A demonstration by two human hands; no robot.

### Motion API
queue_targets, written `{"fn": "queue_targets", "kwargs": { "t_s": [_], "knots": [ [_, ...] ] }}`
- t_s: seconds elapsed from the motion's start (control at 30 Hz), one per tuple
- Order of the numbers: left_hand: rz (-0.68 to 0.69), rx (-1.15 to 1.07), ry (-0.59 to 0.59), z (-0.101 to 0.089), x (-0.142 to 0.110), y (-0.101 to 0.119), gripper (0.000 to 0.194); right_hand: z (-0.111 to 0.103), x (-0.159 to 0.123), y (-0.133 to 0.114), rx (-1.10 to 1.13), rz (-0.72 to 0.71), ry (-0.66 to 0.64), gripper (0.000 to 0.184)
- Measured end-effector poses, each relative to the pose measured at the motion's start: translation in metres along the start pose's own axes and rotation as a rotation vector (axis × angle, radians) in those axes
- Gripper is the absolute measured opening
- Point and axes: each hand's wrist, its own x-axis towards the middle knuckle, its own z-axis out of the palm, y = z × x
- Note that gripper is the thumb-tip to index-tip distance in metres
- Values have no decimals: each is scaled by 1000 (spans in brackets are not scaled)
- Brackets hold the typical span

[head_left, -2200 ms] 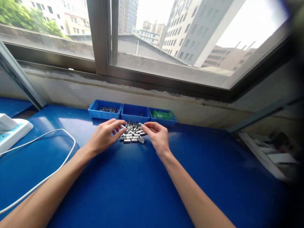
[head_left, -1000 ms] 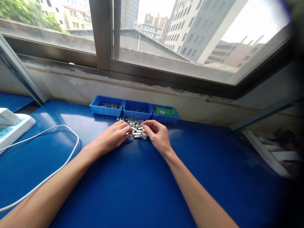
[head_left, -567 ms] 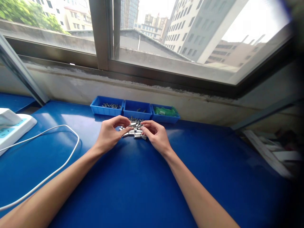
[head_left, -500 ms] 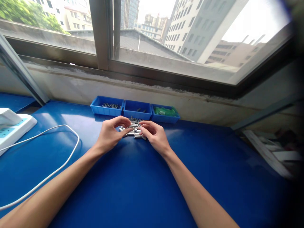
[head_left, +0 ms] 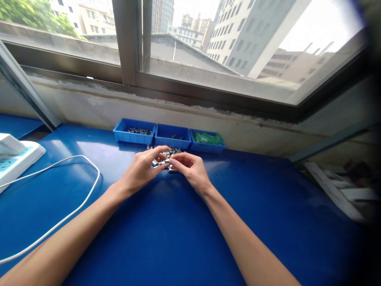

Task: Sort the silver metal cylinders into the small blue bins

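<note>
On the blue tabletop, a loose pile of small silvery metal pieces (head_left: 172,168) lies between my two hands, partly hidden by my fingers. My left hand (head_left: 146,165) curves around the pile's left side, thumb and index finger apart. From the right, my right hand (head_left: 191,169) pinches one small metal piece (head_left: 167,161) between thumb and fingertips. The piece's exact kind is too small to make out. The tips of both hands are close together over the pile.
Behind the pile stand three blue bins: the left bin (head_left: 133,137) has many small metal parts, the middle bin (head_left: 171,142) a few, the right bin (head_left: 208,148) a green bag. A white cable (head_left: 97,174) and power strip (head_left: 35,151) lie left. A window frame (head_left: 208,93) rises behind.
Both hands have come slightly closer together over the pile. My left index finger has reached further right, and a metal piece now shows at my right fingertips.
</note>
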Motion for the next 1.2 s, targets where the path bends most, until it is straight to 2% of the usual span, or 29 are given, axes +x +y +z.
{"fn": "queue_targets", "kwargs": {
  "t_s": [0.1,0.17,0.3,0.4,0.53,0.67,0.77,0.97,1.07,1.2],
  "knots": [
    [112,216,-112,-11,2,-5,22,-2,5,5,-57,-31,139,30],
    [170,324,-237,-20,3,-9,17,-7,11,9,-81,-52,252,30],
    [141,386,-351,-32,2,-15,18,-16,26,15,-110,-115,393,31],
    [109,377,-422,-31,0,-18,18,-15,36,16,-75,-151,444,31],
    [110,357,-436,-28,0,-20,18,-7,41,18,32,-133,485,32],
    [108,325,-431,-25,-1,-21,18,-6,42,17,111,-166,421,49],
    [70,282,-397,-25,0,-21,19,-8,40,14,140,-183,395,50],
    [-55,105,-196,-23,4,-20,16,-9,19,10,68,-132,354,28],
    [-98,-7,-66,-16,4,-15,16,-7,8,3,6,-104,260,28],
    [-76,-97,59,-6,3,-5,17,-1,1,-8,-31,-28,72,31]
  ]
}}
